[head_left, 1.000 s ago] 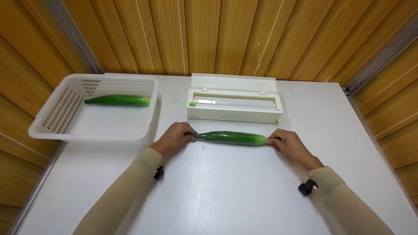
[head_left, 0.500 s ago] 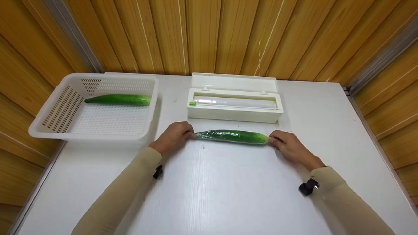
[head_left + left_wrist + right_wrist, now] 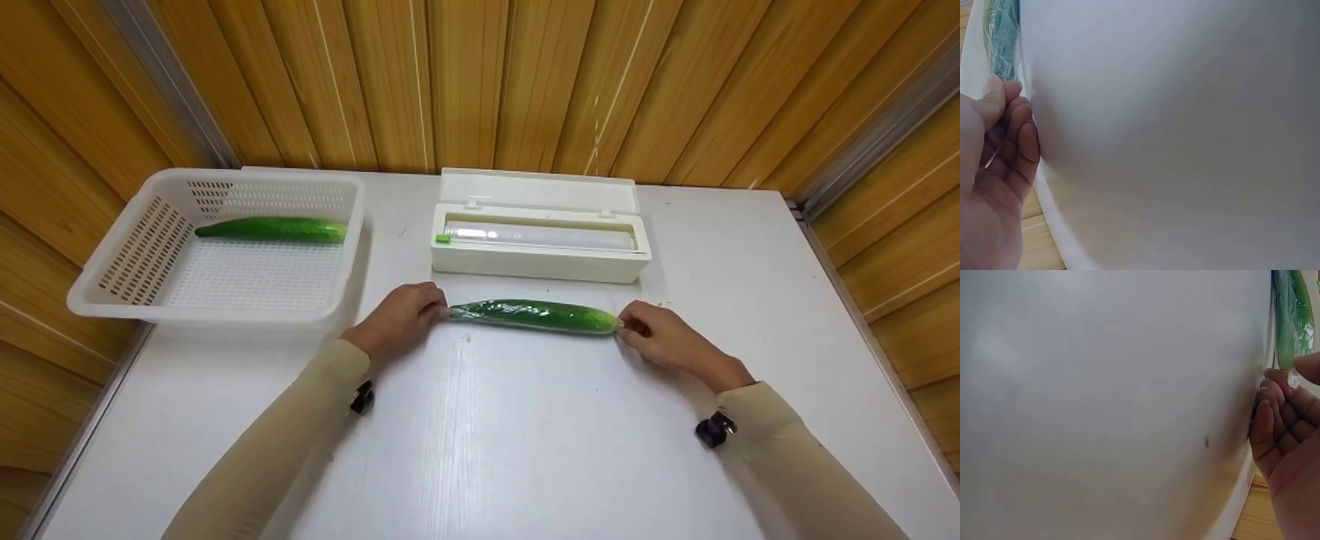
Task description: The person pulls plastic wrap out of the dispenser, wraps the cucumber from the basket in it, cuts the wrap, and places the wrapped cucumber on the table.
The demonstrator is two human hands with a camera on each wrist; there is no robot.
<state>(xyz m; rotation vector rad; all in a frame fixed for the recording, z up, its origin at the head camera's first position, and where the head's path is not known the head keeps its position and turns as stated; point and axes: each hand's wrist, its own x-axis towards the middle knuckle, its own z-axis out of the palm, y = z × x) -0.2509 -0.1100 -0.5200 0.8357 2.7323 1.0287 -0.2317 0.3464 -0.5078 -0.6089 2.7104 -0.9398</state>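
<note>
A green cucumber (image 3: pixel 536 316) wrapped in shiny cling film lies crosswise in front of me, its pale end to the right. At its left end my left hand (image 3: pixel 399 318) pinches the gathered film (image 3: pixel 1004 70) between thumb and forefinger. My right hand (image 3: pixel 667 337) is at the pale end, fingers curled around a small twisted tail of film (image 3: pixel 1293 378). In the right wrist view the thumb stands slightly off the forefinger beside that tail. Behind the cucumber is a white cling film dispenser (image 3: pixel 536 264), lid up, with a film roll (image 3: pixel 540 235) inside.
To the left stands a white perforated basket (image 3: pixel 202 313) holding another cucumber (image 3: pixel 274 229). A green slider (image 3: pixel 442 238) sits at the dispenser's left front edge. The white table (image 3: pixel 517 450) meets wood-look panel walls (image 3: pixel 465 82) at the back and sides.
The cucumber has rolled slightly in place, and the film on it now looks tighter and glossier. The right hand has shifted slightly right, its fingers changing position at the film end.
</note>
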